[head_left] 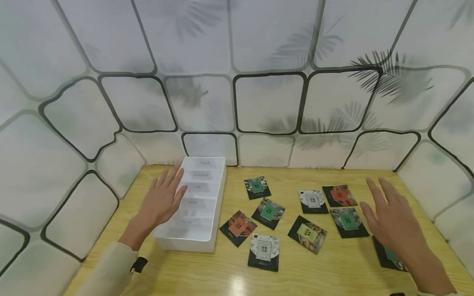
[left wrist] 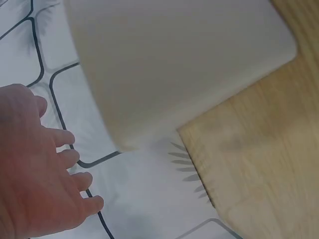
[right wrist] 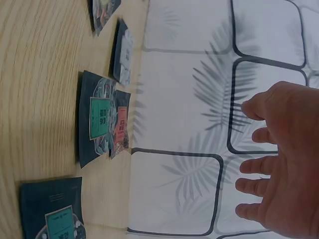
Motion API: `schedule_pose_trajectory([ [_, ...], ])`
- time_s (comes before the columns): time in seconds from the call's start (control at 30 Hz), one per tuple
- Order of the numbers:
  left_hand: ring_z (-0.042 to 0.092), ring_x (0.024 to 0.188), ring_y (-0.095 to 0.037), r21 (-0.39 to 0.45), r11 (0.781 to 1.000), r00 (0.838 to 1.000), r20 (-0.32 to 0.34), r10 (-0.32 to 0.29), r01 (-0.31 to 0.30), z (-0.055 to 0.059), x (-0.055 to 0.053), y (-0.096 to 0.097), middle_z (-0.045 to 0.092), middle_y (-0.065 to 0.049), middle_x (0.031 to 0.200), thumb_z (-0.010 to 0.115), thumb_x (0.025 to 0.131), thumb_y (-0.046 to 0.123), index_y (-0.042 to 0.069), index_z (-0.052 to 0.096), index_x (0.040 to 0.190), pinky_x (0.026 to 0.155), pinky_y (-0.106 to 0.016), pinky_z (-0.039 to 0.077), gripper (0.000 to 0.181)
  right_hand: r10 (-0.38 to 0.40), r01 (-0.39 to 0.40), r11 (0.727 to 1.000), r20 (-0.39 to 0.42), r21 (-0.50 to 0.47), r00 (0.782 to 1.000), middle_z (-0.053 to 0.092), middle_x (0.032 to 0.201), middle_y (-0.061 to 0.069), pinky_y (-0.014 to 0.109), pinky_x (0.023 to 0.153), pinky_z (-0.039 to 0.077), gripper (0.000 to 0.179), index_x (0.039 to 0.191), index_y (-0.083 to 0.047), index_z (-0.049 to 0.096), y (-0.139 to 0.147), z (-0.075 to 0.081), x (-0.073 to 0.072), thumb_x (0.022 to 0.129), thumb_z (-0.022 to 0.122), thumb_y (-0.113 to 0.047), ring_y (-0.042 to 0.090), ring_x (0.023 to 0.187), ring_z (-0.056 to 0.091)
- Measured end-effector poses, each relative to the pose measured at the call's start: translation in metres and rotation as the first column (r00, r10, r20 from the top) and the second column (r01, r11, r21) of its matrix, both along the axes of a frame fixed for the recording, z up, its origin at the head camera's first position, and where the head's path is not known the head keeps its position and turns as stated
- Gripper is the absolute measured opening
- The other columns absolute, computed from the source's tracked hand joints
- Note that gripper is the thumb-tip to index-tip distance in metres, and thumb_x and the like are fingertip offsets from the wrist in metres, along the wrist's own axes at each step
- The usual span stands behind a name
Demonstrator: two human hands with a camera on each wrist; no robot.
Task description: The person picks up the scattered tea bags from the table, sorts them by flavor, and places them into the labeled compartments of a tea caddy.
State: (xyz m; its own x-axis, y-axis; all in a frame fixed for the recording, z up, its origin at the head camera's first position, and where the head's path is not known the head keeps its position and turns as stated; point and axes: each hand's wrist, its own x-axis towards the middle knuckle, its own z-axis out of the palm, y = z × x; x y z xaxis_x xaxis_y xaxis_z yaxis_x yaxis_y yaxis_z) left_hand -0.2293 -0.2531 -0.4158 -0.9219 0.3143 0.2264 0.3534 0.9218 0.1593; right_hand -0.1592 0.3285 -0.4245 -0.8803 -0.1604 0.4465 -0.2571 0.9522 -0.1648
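Observation:
My left hand (head_left: 162, 202) hovers at the left side of a white box (head_left: 218, 204) divided into several compartments, fingers straight and holding nothing. In the left wrist view the box's plain outer wall (left wrist: 184, 64) shows beyond that hand (left wrist: 40, 164). At the right, my right hand (head_left: 399, 223) is held above the table with fingers extended and nothing in them. Beneath it lies a dark packet with a green label (head_left: 394, 258), partly hidden by the wrist. Close by are another green-labelled packet (head_left: 349, 222) and a red-labelled packet (head_left: 340, 195), seemingly touching.
More flat packets lie mid-table: white-labelled ones (head_left: 264, 252) (head_left: 312, 201), green-labelled ones (head_left: 257, 187) (head_left: 268, 213), an orange-labelled one (head_left: 238, 227) and a yellow-green one (head_left: 307, 234). A patterned wall covering (head_left: 267, 105) rises behind and beside the wooden table (head_left: 201, 277).

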Motion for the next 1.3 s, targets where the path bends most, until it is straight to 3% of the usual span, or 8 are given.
schedule_pose_trajectory([
  [0.23, 0.012, 0.155, -0.043, -0.032, 0.999, 1.0, -0.001, 0.024, -0.024, -0.014, 0.017, -0.003, 0.019, -0.016, 0.169, 0.033, 0.113, 0.035, 0.002, 0.026, 0.162, 0.118, -0.07, 0.016, 0.06, -0.03, 0.035, 0.992, 0.048, -0.12, 0.998, 0.033, 0.151, 0.04, 0.076, 0.092, 0.033, 0.066, 0.162, -0.003, 0.026, 0.006, -0.002, 0.017, 0.105, 0.056, -0.018, 0.065, 0.126, 0.036],
  [0.5, 0.016, 0.153, -0.045, 0.011, 1.0, 1.0, -0.014, 0.023, -0.023, -0.031, 0.031, -0.005, 0.023, -0.017, 0.168, 0.038, 0.112, 0.033, 0.0, 0.032, 0.16, 0.117, -0.07, 0.018, 0.059, -0.114, 0.128, 0.97, 0.078, -0.207, 0.99, 0.044, 0.136, 0.041, 0.072, 0.077, 0.04, 0.062, 0.155, 0.004, 0.036, 0.012, -0.015, 0.04, 0.101, 0.061, -0.014, 0.061, 0.114, 0.043],
  [0.63, 0.015, 0.153, -0.046, 0.025, 0.999, 0.999, 0.002, 0.035, -0.035, -0.037, 0.036, -0.009, 0.023, -0.017, 0.168, 0.037, 0.112, 0.033, 0.0, 0.031, 0.16, 0.117, -0.07, 0.018, 0.058, -0.206, 0.232, 0.951, 0.141, -0.204, 0.968, 0.041, 0.134, 0.044, 0.071, 0.074, 0.041, 0.064, 0.153, 0.008, 0.034, 0.016, -0.021, 0.046, 0.101, 0.061, -0.017, 0.061, 0.111, 0.043],
  [0.73, 0.013, 0.154, -0.045, 0.029, 0.999, 0.999, 0.025, 0.043, -0.043, -0.038, 0.038, -0.011, 0.021, -0.017, 0.169, 0.035, 0.112, 0.034, 0.001, 0.029, 0.161, 0.117, -0.07, 0.017, 0.059, -0.272, 0.314, 0.93, 0.217, -0.192, 0.937, 0.039, 0.131, 0.046, 0.071, 0.075, 0.04, 0.066, 0.151, 0.012, 0.032, 0.023, -0.025, 0.049, 0.101, 0.06, -0.019, 0.061, 0.109, 0.042],
  [0.9, 0.012, 0.154, -0.044, 0.034, 0.998, 0.998, 0.041, 0.046, -0.048, -0.038, 0.039, -0.012, 0.02, -0.016, 0.169, 0.034, 0.113, 0.035, 0.002, 0.029, 0.161, 0.117, -0.07, 0.016, 0.059, -0.35, 0.419, 0.892, 0.326, -0.17, 0.878, 0.037, 0.127, 0.049, 0.071, 0.077, 0.041, 0.067, 0.146, 0.019, 0.032, 0.036, -0.036, 0.055, 0.101, 0.059, -0.023, 0.063, 0.107, 0.042],
  [1.0, 0.014, 0.154, -0.045, 0.039, 0.998, 0.999, 0.036, 0.04, -0.041, -0.04, 0.039, -0.011, 0.021, -0.017, 0.168, 0.034, 0.113, 0.035, 0.0, 0.03, 0.16, 0.117, -0.07, 0.017, 0.059, -0.411, 0.488, 0.863, 0.383, -0.128, 0.827, 0.038, 0.123, 0.05, 0.071, 0.081, 0.041, 0.065, 0.141, 0.022, 0.035, 0.044, -0.045, 0.06, 0.101, 0.058, -0.023, 0.064, 0.106, 0.042],
  [1.23, 0.017, 0.153, -0.047, 0.044, 0.998, 0.999, 0.037, 0.038, -0.04, -0.045, 0.04, -0.011, 0.022, -0.02, 0.167, 0.034, 0.113, 0.032, -0.005, 0.029, 0.159, 0.117, -0.069, 0.02, 0.06, -0.543, 0.636, 0.769, 0.596, 0.069, 0.592, 0.033, 0.128, 0.052, 0.072, 0.095, 0.041, 0.07, 0.139, 0.024, 0.027, 0.06, -0.068, 0.063, 0.101, 0.055, -0.028, 0.068, 0.12, 0.035],
  [1.3, 0.018, 0.152, -0.047, 0.038, 0.998, 0.999, 0.031, 0.04, -0.041, -0.045, 0.041, -0.011, 0.022, -0.021, 0.167, 0.035, 0.112, 0.032, -0.007, 0.029, 0.158, 0.116, -0.069, 0.021, 0.06, -0.542, 0.63, 0.77, 0.628, 0.104, 0.558, 0.032, 0.127, 0.053, 0.072, 0.095, 0.041, 0.075, 0.139, 0.025, 0.027, 0.065, -0.073, 0.063, 0.102, 0.055, -0.034, 0.069, 0.119, 0.035],
])
